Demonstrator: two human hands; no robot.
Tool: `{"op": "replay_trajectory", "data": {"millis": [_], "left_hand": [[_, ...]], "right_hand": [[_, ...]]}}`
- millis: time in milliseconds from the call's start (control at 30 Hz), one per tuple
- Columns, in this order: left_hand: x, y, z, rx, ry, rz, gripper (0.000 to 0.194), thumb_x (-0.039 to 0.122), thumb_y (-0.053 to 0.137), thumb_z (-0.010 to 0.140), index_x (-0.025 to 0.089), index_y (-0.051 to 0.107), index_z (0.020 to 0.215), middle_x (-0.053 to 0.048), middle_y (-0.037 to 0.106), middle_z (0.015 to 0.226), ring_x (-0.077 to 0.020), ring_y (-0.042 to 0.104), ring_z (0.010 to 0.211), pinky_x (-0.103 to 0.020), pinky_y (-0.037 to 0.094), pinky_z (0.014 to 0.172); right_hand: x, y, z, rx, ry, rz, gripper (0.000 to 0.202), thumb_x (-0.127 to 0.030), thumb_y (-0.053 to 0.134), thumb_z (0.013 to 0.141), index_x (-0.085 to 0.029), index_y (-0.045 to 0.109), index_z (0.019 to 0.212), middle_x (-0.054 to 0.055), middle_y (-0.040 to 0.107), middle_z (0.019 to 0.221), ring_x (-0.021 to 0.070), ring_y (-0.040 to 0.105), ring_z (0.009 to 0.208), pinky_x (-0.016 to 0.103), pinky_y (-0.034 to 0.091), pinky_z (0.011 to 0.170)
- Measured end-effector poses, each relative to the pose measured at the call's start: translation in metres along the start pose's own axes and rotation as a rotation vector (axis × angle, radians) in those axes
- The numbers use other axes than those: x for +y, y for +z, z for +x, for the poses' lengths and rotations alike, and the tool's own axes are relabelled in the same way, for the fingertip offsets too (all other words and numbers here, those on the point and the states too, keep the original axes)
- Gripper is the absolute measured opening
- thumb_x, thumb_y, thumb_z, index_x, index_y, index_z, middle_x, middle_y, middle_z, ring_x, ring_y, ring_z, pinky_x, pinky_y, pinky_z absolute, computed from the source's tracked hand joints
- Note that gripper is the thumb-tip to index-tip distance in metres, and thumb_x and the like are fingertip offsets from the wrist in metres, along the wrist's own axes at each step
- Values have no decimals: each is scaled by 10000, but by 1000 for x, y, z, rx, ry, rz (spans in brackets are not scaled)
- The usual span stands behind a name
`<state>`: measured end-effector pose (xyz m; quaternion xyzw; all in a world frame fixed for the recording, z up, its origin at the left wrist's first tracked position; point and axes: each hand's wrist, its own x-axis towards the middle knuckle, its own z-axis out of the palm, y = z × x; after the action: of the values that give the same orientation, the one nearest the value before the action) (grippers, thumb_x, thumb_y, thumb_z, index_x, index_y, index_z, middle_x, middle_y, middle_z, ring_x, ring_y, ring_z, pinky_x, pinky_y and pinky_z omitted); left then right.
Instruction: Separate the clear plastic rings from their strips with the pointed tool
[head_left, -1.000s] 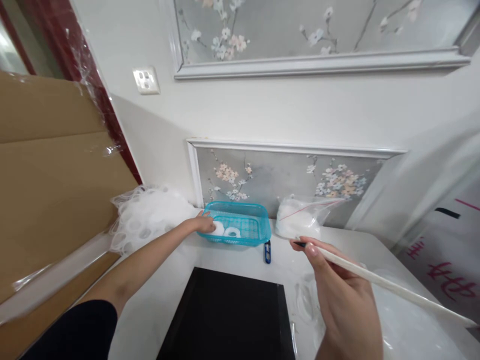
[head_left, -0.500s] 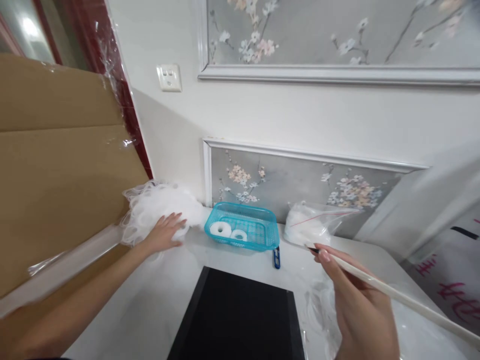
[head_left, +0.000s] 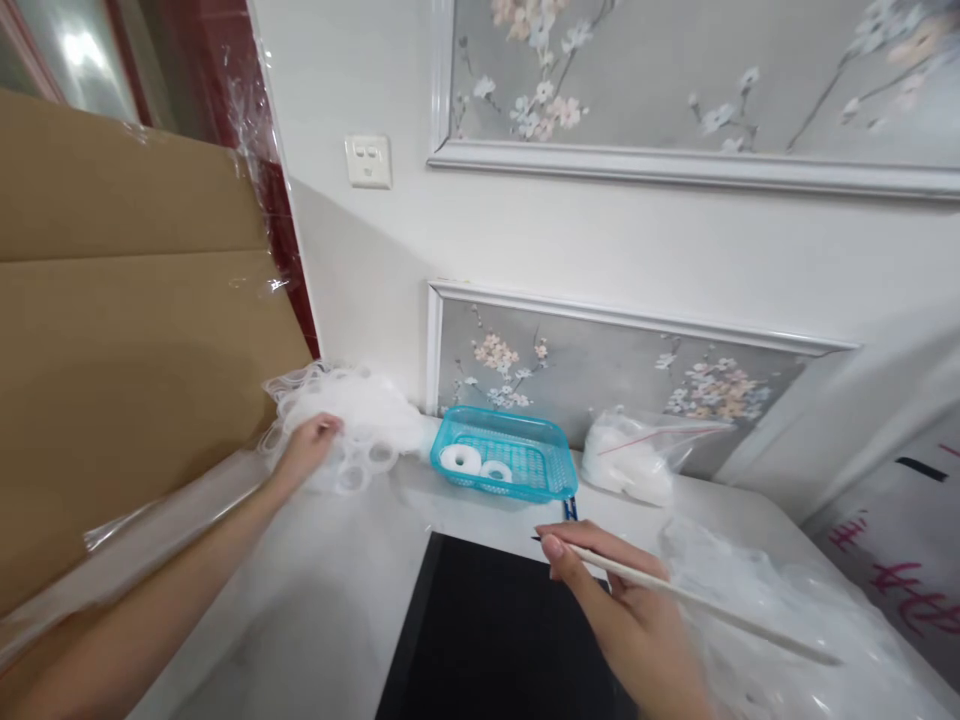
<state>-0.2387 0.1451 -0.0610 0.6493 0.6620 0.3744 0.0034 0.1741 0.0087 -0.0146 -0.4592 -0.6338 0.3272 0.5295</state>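
Observation:
My left hand (head_left: 309, 445) is at a heap of white translucent rings (head_left: 367, 415) by the wall, its fingers curled in a pinch. Whether a ring is between those fingertips is too small to tell. In my right hand (head_left: 630, 610) is a long thin white stick with a dark pointed tip (head_left: 690, 597), gripped near that tip like a pen. The hand hovers above the right edge of a flat black board (head_left: 487, 630) lying on the white table.
A turquoise plastic basket (head_left: 555, 490) holds two white rolls. A blue-handled tool (head_left: 571, 508) lies partly hidden before it. To the right are a zip bag with white contents (head_left: 626, 460) and crumpled clear plastic (head_left: 780, 610). Cardboard (head_left: 135, 350) stands at left.
My left hand went from lying spread on the rings to a pinch. My right hand moved left with the stick, over the board's edge. The view shifted slightly.

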Motion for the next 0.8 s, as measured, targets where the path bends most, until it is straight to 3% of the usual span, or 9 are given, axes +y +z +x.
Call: {"op": "replay_trajectory", "data": {"millis": [167, 233, 300, 367, 467, 533, 600, 667, 800], "left_hand": [[41, -91, 81, 277, -49, -87, 317, 283, 155, 1023, 98, 407, 1074, -110, 629, 1063, -104, 672, 731, -275, 536, 700], [65, -125, 110, 298, 11, -59, 364, 253, 116, 1029, 27, 378, 1144, -132, 589, 1125, -99, 668, 775, -291, 516, 744], [86, -138, 120, 238, 113, 1, 467, 290, 80, 1031, -19, 400, 1173, -115, 584, 1110, -132, 671, 877, -318, 482, 812], [95, -125, 106, 107, 207, 90, 502, 393, 204, 1029, -1, 500, 1118, -87, 632, 1033, -181, 662, 955, -343, 467, 866], [83, -74, 51, -176, 306, 234, 444, 512, 627, 847, 100, 623, 1012, -76, 709, 990, -253, 660, 976, -390, 461, 932], [64, -40, 9, -306, 348, 307, 416, 418, 780, 714, 131, 648, 984, -105, 715, 1066, -310, 630, 1076, -423, 420, 992], [47, -20, -19, -368, 363, 368, 250, 308, 732, 771, 141, 654, 940, -123, 708, 1089, -323, 619, 1098, -438, 415, 971], [35, -16, -28, -384, 388, 412, 66, 162, 575, 866, 152, 627, 826, -102, 712, 998, -281, 643, 1010, -398, 431, 906], [43, -40, 6, -335, 452, 466, 287, -18, 402, 875, 156, 553, 703, -37, 649, 728, -201, 638, 755, -313, 433, 791]], "right_hand": [[5, 6, 2, 42, 46, -53, 372, -539, 662, 836, -215, 731, 666, 56, 713, 666, 220, 670, 642, 278, 521, 582], [5, 7, 3, 71, 70, -73, 414, -558, 663, 825, -204, 681, 610, 68, 735, 714, 213, 665, 612, 277, 516, 562], [4, 9, 3, 75, 67, -77, 437, -571, 661, 819, -201, 655, 586, 72, 745, 726, 202, 653, 577, 273, 515, 545], [2, 11, 2, 63, 45, -72, 430, -571, 654, 823, -203, 671, 601, 65, 736, 694, 200, 655, 576, 265, 516, 540], [-2, 14, -2, 22, 9, -60, 355, -531, 652, 847, -216, 738, 708, 42, 718, 661, 197, 669, 608, 252, 527, 565], [-4, 13, -5, -1, -17, -58, 291, -487, 654, 866, -231, 767, 786, 25, 708, 654, 184, 662, 611, 246, 530, 587], [-6, 11, -8, -5, -52, -54, 249, -451, 651, 881, -242, 774, 821, 12, 698, 650, 168, 645, 599, 239, 524, 594], [-5, 6, -9, 1, -86, -50, 232, -428, 645, 893, -247, 771, 821, 6, 692, 651, 164, 641, 615, 233, 519, 607], [2, -8, -7, 80, -100, -52, 254, -440, 646, 888, -238, 757, 781, 14, 688, 656, 177, 652, 652, 232, 514, 609]]}}
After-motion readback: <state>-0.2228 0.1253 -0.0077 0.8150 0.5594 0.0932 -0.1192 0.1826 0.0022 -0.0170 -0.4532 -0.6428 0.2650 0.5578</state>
